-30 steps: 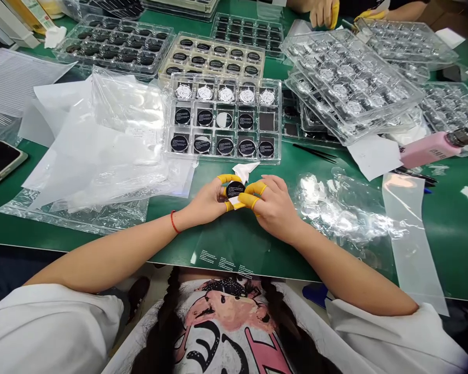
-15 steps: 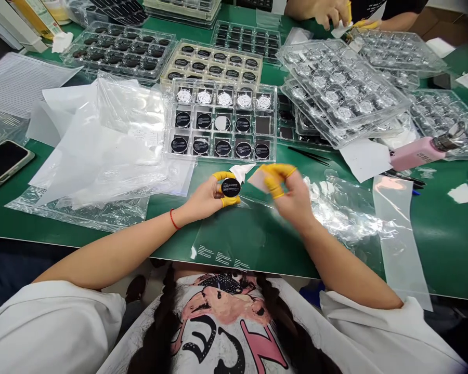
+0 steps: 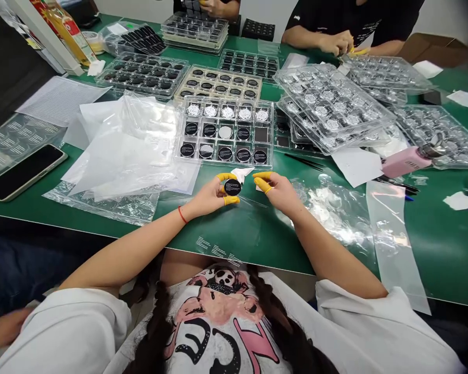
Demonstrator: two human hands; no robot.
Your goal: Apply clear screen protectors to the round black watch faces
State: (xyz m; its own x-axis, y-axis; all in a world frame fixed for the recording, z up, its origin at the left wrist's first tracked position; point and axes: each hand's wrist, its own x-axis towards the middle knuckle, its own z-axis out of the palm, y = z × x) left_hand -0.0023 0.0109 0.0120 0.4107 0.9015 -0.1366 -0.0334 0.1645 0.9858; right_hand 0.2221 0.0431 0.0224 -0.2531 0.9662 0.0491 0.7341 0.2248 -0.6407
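Note:
Between its yellow-capped fingertips, my left hand (image 3: 214, 193) grips a black disc (image 3: 233, 187) with small white print facing me. A crumpled white wipe (image 3: 242, 175) shows just behind the disc; whether my fingers touch it I cannot tell. To the right, apart from the disc, my right hand (image 3: 278, 191) has its yellow-capped thumb and finger pinched together. A sliver of a white sheet (image 3: 259, 185) shows under those fingertips, the rest hidden. Beyond both hands lies a clear compartment tray (image 3: 273, 143) of similar black discs, some with white faces.
White sheets and plastic film (image 3: 113, 150) lie left, beside a phone (image 3: 25, 171). Tweezers (image 3: 304, 162), a pink bottle (image 3: 403, 162) and stacked clear trays (image 3: 331, 98) stand right. Crinkled film (image 3: 335, 218) lies by my right forearm. A co-worker's hands (image 3: 337, 44) are at the back.
My right hand has turned, and the pale sheet in its fingers is now mostly hidden. My left hand still holds the disc. The view has tilted up, showing more people behind.

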